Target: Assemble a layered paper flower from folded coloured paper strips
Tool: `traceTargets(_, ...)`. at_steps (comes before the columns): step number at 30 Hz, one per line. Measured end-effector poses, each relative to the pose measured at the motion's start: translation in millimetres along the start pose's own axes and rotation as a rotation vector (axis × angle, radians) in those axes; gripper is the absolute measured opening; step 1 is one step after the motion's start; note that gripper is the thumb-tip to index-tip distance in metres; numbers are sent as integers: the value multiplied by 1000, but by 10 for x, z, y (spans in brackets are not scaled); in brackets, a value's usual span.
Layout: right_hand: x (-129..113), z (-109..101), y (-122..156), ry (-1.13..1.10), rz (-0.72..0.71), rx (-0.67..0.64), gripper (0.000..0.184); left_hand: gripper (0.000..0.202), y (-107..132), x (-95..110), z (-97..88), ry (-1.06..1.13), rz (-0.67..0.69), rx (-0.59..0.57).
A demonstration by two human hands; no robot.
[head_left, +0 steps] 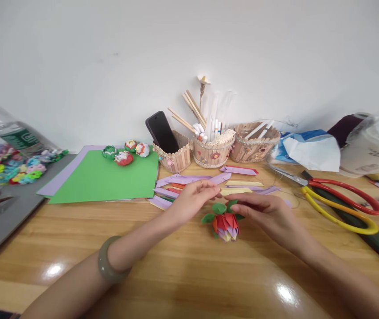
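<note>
A folded paper flower, red and purple with green leaves, lies on the wooden table between my hands. My left hand, with a pale bangle on its wrist, hovers just left of and above the flower, fingertips pinched together; what they hold, if anything, is too small to make out. My right hand rests on the flower's right side, its fingers closed on the green leaves. Folded purple, yellow and red paper strips lie just behind both hands.
A green paper sheet with small paper flowers lies at the left. Three popsicle-stick baskets hold a phone, sticks and pens. Red and yellow scissors lie at the right, a plastic bottle and a flower pile at far left.
</note>
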State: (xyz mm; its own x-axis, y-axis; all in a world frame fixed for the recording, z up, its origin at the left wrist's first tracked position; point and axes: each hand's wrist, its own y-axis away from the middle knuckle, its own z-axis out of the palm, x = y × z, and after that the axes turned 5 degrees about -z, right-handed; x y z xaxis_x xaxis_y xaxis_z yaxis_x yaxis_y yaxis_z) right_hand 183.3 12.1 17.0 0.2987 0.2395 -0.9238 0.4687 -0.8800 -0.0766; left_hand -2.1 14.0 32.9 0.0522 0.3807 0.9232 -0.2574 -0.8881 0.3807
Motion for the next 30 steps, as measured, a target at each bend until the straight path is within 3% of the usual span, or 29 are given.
traceTargets(6, -24, 40, 17, 87, -61, 1, 31, 15, -27, -65, -8, -147, 20, -146)
traceTargets(10, -4, 61, 11, 23, 31, 42, 39, 7, -26, -67, 11, -137, 28, -120)
traceTargets(15, -54, 41, 6, -165, 103, 11, 29, 9, -10, -40, 24, -54, -19, -131)
traceTargets(20, -125, 16, -9, -193, 158, -57, 23, 9, -2, -22, 17, -55, -29, -101)
traceTargets(26, -121, 50, 9, 51, 61, -8, 16, 10, -23, -90, 13, -174, 15, -99)
traceTargets(30, -84, 87, 63, 323, -137, 45, 11, 5, -12, -175, 24, -345, 149, -9)
